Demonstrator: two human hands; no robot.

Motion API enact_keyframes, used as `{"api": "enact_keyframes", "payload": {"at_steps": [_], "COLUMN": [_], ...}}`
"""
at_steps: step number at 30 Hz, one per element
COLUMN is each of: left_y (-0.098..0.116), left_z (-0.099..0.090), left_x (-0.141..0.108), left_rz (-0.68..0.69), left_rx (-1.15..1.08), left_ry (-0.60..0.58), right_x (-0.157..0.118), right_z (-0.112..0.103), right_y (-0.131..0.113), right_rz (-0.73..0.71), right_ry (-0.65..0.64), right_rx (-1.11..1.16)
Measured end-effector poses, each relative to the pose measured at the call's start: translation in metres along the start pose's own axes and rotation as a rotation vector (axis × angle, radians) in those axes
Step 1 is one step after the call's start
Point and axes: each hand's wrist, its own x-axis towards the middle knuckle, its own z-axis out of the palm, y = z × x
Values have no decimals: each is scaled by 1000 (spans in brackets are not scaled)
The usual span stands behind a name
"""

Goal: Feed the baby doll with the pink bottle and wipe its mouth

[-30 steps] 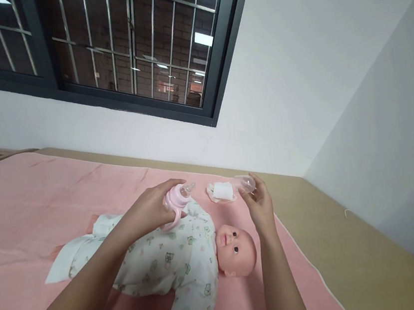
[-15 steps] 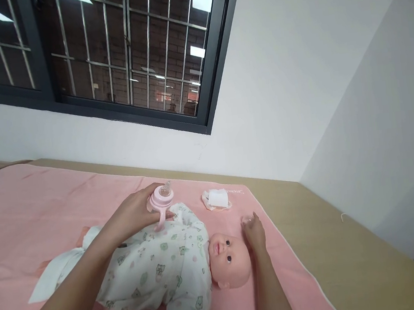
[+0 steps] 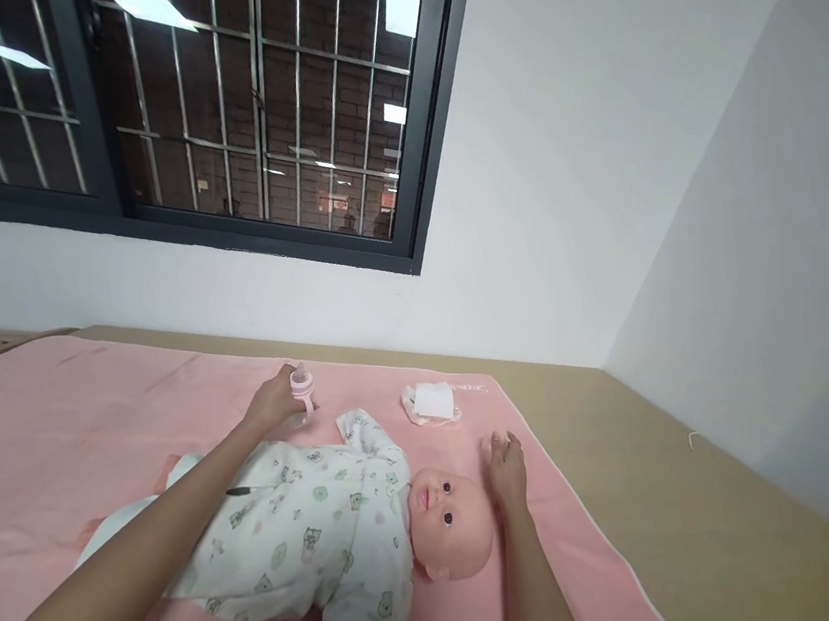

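Note:
My left hand point(image 3: 274, 400) is closed around a baby bottle point(image 3: 304, 393) with a pink collar, a pink handle and a clear teat; the bottle is upright, over the pink mat beyond the doll. Across the doll point(image 3: 320, 524) passes my left forearm; the doll lies face up in a white printed outfit, its head point(image 3: 452, 522) towards the right. Just past that head, my right hand point(image 3: 508, 470) rests low at the mat with curled fingers around a small clear cap, mostly hidden by them. A dark pen-like object point(image 3: 238, 491) lies on the doll's clothes.
A white packet point(image 3: 433, 402) lies on the pink mat point(image 3: 129, 386) between my hands, towards the wall. The mat covers part of a wooden surface point(image 3: 630, 465). Behind it are a white wall point(image 3: 515, 268) and a dark-framed barred window point(image 3: 261, 234).
My left hand has carried the bottle away from me and slightly left, off the doll's body. My right hand has stayed nearly in place, its fingers shifting over the cap. The view has shifted slightly.

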Motion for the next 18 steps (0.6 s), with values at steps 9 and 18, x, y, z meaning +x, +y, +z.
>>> {"api": "enact_keyframes", "payload": {"at_steps": [9, 18], "left_y": [-16, -25], "left_z": [23, 19], "left_x": [7, 12], "left_rz": [-29, -7], "left_rx": [-17, -52], "left_ry": [-67, -106], "right_x": [-1, 1], "right_z": [-2, -1], "right_y": [2, 4], "right_rz": [-10, 2], "right_ry": [17, 22], "right_rx": [-46, -25]}}
